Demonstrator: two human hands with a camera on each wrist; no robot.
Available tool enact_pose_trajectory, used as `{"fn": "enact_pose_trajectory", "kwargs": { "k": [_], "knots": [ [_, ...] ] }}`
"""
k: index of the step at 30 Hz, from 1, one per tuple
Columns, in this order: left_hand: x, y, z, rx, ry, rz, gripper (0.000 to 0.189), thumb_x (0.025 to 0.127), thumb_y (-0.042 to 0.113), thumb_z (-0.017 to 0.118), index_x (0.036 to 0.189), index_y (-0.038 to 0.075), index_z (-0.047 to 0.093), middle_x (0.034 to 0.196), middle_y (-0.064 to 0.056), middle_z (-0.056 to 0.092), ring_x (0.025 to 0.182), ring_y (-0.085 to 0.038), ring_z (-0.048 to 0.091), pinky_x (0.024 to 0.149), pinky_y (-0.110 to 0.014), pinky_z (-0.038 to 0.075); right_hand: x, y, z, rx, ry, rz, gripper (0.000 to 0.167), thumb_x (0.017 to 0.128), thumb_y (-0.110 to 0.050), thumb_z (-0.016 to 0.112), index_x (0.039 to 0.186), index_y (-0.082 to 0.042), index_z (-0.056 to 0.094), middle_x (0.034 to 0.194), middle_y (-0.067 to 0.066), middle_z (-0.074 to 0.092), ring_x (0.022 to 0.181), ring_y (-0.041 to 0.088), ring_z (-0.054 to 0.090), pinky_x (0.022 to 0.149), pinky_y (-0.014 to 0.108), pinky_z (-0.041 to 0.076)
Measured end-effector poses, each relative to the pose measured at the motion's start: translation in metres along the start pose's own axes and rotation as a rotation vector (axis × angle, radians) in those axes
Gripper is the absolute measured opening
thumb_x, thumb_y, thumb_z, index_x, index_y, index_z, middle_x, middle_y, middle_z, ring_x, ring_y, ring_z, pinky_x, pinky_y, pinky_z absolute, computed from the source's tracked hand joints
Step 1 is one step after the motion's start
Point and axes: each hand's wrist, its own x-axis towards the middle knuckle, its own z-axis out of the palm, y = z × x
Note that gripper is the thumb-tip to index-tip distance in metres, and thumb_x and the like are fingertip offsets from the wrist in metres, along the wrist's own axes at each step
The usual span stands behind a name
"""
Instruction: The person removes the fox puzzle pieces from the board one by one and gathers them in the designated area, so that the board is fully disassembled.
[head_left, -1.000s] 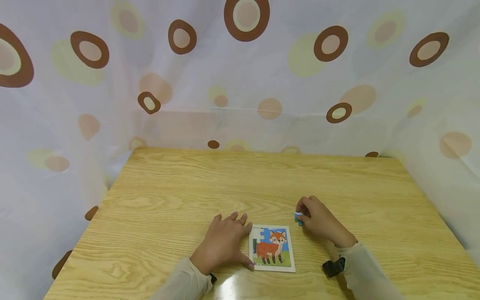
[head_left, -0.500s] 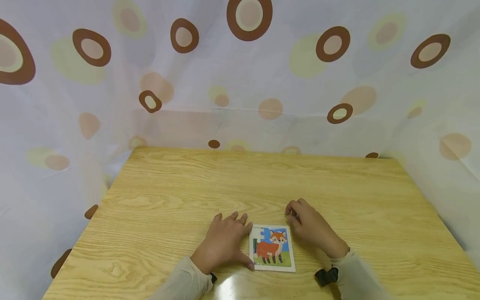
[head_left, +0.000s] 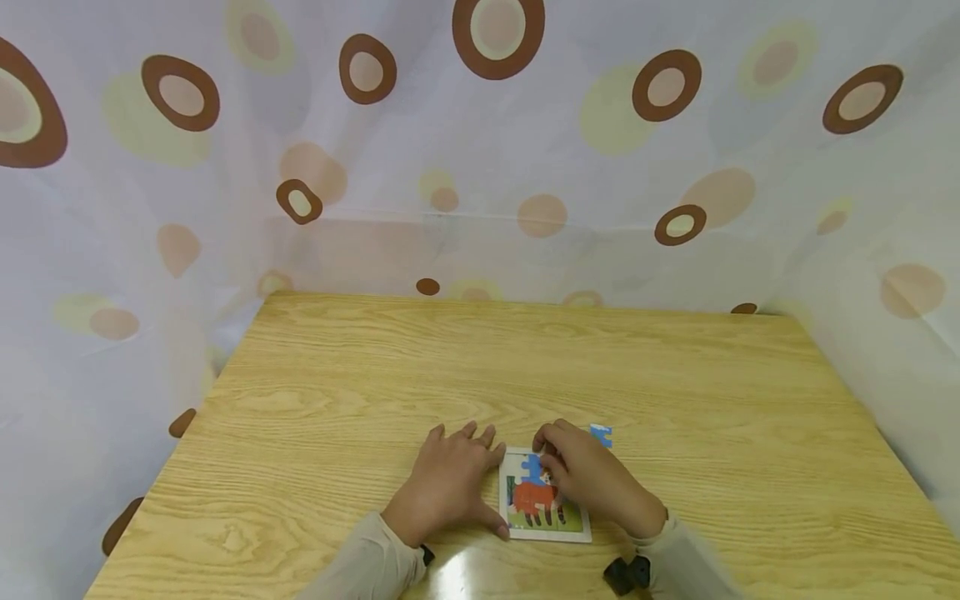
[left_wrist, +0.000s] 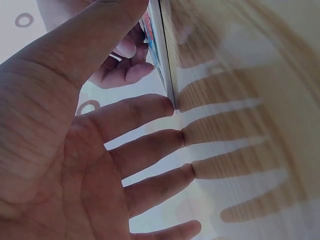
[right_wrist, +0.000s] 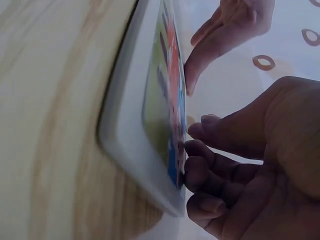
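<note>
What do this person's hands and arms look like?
The left hand and right hand are gloveless. The left sleeve and right sleeve are plain, pale beige. A blocky black device sits at the right wrist; a small black piece shows at the left.

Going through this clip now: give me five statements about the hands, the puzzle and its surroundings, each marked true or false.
1. The bare left hand touches the left side of the square, white-framed fox puzzle. True.
2. Every jigsaw piece in view lies inside the frame. False: a small blue jigsaw piece lies on the yellowish wood-grain table, outside it.
3. A pale gap shows at the puzzle's upper left. True.
4. The bare right hand lies flat on the table. False: the right hand is over the puzzle's right part, fingers bent.
5. The whitish sheet behind the table bears brown rings. True.
</note>
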Motion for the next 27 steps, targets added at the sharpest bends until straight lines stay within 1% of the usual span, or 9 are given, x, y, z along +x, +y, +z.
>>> {"fn": "enact_pose_trajectory", "kwargs": {
  "k": [3,8,14,15,19,21,23,27],
  "knots": [
    [0.001,0.000,0.001,0.006,0.009,0.003,0.106,0.057,0.079,0.083,0.143,0.021,0.064,0.152,-0.007,0.055,0.140,-0.033,0.050,0.107,-0.062,0.041,0.002,-0.003,0.002,0.017,-0.013,-0.001,0.012,0.097,0.005,0.062,0.104,-0.005,0.065,0.088,-0.005,0.056,0.072,0.006,0.051,0.064,0.026,0.049],
    [0.000,0.000,0.002,0.009,0.019,0.011,0.105,0.057,0.079,0.083,0.142,0.021,0.065,0.151,-0.007,0.056,0.139,-0.033,0.051,0.106,-0.062,0.042,0.001,-0.008,0.003,-0.017,-0.016,0.011,0.011,0.095,0.001,0.069,0.101,-0.006,0.064,0.089,-0.004,0.054,0.074,0.008,0.049,0.065,0.025,0.047],
    [0.000,0.000,0.001,0.018,0.031,0.015,0.104,0.057,0.079,0.083,0.142,0.021,0.065,0.150,-0.007,0.056,0.139,-0.033,0.052,0.106,-0.061,0.042,-0.002,-0.012,0.006,-0.076,-0.015,-0.003,0.023,0.090,-0.004,0.078,0.105,-0.006,0.061,0.090,-0.003,0.049,0.073,0.008,0.045,0.063,0.025,0.042],
    [0.000,0.000,0.001,0.020,0.030,0.014,0.104,0.057,0.080,0.083,0.142,0.021,0.065,0.150,-0.007,0.056,0.139,-0.032,0.052,0.106,-0.061,0.043,-0.002,-0.012,0.007,-0.082,-0.013,-0.009,0.024,0.089,-0.004,0.079,0.105,-0.006,0.060,0.090,-0.003,0.049,0.073,0.008,0.045,0.063,0.024,0.042],
    [0.000,-0.001,0.001,0.020,0.025,0.010,0.104,0.057,0.080,0.083,0.142,0.022,0.065,0.150,-0.006,0.056,0.139,-0.032,0.052,0.106,-0.061,0.043,-0.003,-0.013,0.009,-0.087,-0.010,-0.048,0.021,0.089,0.000,0.077,0.097,-0.007,0.059,0.089,-0.003,0.047,0.072,0.008,0.043,0.062,0.025,0.042],
    [0.000,-0.001,0.001,0.016,0.023,0.008,0.104,0.057,0.079,0.083,0.142,0.022,0.065,0.151,-0.006,0.056,0.139,-0.032,0.052,0.106,-0.061,0.043,-0.003,-0.014,0.010,-0.082,-0.009,-0.057,0.021,0.089,0.002,0.076,0.097,-0.008,0.059,0.089,-0.003,0.047,0.072,0.008,0.043,0.062,0.025,0.042],
    [0.000,-0.001,0.002,0.011,0.022,0.008,0.104,0.057,0.079,0.083,0.142,0.022,0.065,0.151,-0.007,0.056,0.139,-0.032,0.052,0.106,-0.062,0.042,-0.003,-0.014,0.009,-0.073,-0.008,-0.060,0.022,0.089,0.003,0.075,0.099,-0.007,0.059,0.089,-0.003,0.047,0.072,0.008,0.043,0.062,0.025,0.042],
    [0.000,-0.001,0.002,0.011,0.016,0.007,0.105,0.057,0.079,0.083,0.143,0.022,0.064,0.151,-0.007,0.055,0.139,-0.033,0.051,0.107,-0.062,0.042,-0.004,-0.015,0.006,-0.055,-0.010,-0.051,0.023,0.090,0.001,0.076,0.108,-0.004,0.063,0.091,-0.002,0.050,0.072,0.007,0.044,0.062,0.024,0.043]
  ]
}}
